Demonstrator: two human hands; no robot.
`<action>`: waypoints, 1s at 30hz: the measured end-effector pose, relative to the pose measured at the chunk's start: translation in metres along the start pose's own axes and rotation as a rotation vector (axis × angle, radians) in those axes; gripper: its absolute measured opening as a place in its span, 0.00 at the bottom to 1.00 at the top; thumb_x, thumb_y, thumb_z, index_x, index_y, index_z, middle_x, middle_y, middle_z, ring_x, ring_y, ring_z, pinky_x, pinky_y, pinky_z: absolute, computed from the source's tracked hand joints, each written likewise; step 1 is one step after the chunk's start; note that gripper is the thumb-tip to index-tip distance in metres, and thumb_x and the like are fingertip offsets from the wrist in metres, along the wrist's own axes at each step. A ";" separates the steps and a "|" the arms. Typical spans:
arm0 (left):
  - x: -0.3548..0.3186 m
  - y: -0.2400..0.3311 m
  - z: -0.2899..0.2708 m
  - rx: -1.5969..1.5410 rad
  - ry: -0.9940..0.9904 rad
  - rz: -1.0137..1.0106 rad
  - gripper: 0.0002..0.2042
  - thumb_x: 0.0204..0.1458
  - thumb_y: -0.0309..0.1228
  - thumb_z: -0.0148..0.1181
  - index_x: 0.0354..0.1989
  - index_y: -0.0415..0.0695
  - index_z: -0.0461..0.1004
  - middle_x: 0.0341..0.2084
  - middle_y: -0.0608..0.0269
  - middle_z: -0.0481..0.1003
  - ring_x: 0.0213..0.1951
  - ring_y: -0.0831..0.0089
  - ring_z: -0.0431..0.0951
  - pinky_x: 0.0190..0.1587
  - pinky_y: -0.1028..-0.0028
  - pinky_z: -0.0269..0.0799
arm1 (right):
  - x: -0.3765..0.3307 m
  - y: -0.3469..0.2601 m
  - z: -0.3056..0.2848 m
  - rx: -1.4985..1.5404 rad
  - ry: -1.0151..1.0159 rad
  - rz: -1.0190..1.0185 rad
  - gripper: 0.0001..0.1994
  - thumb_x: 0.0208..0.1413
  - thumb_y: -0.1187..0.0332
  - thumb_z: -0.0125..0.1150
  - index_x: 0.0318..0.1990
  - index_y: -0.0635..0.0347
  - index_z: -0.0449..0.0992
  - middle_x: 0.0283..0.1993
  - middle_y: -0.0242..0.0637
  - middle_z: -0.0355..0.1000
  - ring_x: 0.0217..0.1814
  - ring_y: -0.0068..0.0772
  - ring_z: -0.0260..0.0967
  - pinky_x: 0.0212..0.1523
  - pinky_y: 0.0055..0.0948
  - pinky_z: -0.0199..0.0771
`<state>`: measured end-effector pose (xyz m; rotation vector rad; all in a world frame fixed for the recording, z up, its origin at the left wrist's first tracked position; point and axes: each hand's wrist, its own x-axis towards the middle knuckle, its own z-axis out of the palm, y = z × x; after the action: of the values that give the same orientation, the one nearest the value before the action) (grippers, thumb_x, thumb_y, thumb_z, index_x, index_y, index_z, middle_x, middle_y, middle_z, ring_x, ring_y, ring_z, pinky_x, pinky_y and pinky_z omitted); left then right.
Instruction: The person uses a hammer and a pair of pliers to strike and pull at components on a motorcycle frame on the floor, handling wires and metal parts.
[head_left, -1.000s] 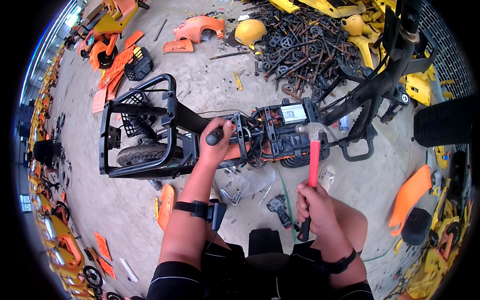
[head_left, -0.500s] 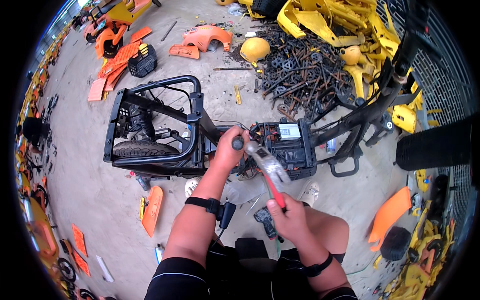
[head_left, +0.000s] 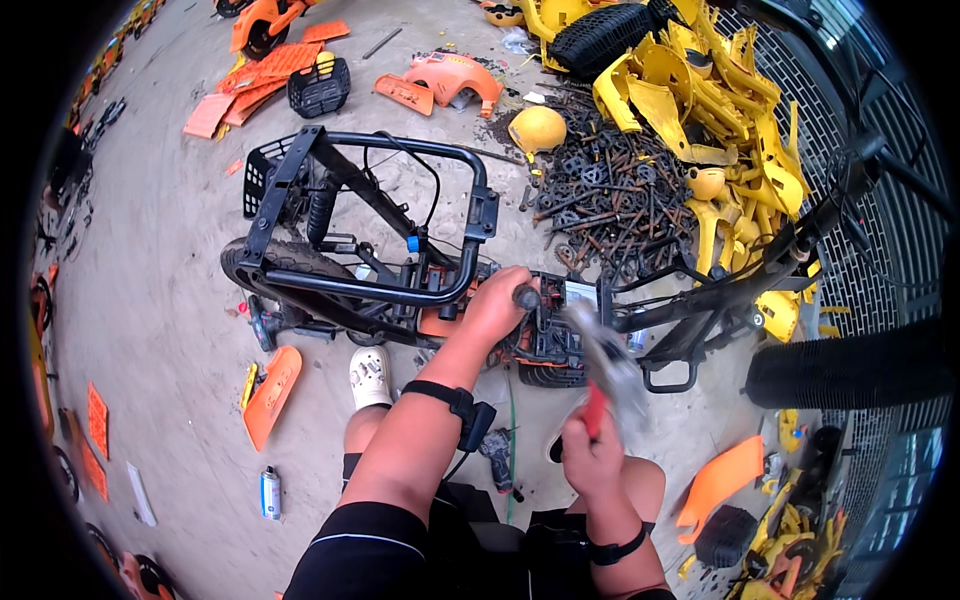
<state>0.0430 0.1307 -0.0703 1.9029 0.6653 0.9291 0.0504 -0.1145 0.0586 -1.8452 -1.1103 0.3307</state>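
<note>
My left hand [head_left: 496,310] is closed around a dark rod-like tool with a round end [head_left: 526,297]; its lower part is hidden by the hand. It is over the middle of a black scooter frame [head_left: 478,200], beside the opened compartment [head_left: 556,325] with wires and a silver box [head_left: 582,291]. My right hand [head_left: 592,460] grips the red handle of a hammer [head_left: 596,408]. The metal head is smeared by motion, to the right of the rod's end and apart from it.
Beyond the frame lie a heap of rusty metal parts [head_left: 620,190] and yellow panels [head_left: 740,110]. A cordless drill [head_left: 497,458] lies between my legs, another power tool [head_left: 265,325] by the rear wheel. A spray can [head_left: 270,493] and orange panel [head_left: 272,398] are at left.
The hammer has swung right, away from the rod's end. My left hand and the rod have shifted right, closer to the silver box. The whole view has shifted too.
</note>
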 end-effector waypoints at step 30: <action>0.016 0.007 -0.006 0.018 -0.115 -0.242 0.13 0.68 0.34 0.55 0.37 0.37 0.77 0.36 0.59 0.82 0.42 0.74 0.80 0.48 0.70 0.75 | 0.012 0.059 -0.024 0.689 0.087 0.679 0.17 0.71 0.55 0.56 0.34 0.59 0.68 0.19 0.22 0.60 0.17 0.12 0.54 0.18 0.20 0.54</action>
<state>0.0475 0.1420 -0.0564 1.8279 0.8165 0.6579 0.1046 -0.1283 0.0263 -1.5175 -0.2071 0.8876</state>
